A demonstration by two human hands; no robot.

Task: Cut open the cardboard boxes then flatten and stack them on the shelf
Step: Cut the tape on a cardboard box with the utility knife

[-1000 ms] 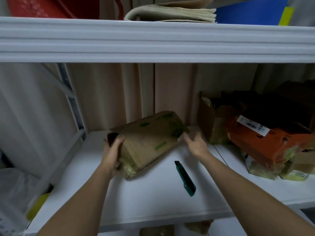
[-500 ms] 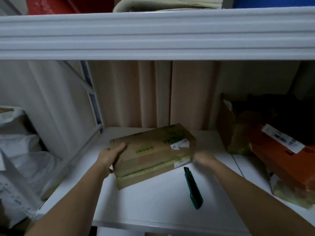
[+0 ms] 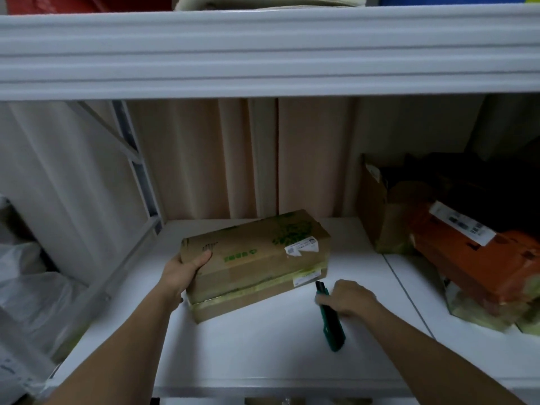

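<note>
Left hand (image 3: 182, 273) grips the taped-shut cardboard box (image 3: 254, 258) on the shelf (image 3: 263, 346); right hand (image 3: 349, 298) curls around the green knife (image 3: 331, 323).

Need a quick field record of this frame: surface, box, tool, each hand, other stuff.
surface: white shelf
box: brown cardboard box with green print and a white label, lying on the shelf, taped seam facing the camera, uncut
tool: green utility knife on the shelf, right of the box
left hand: left hand grips the box's left end, thumb on top
right hand: right hand over the knife's upper part, fingers curled on it; grip blurred
other: orange box among piled cartons at right
</note>
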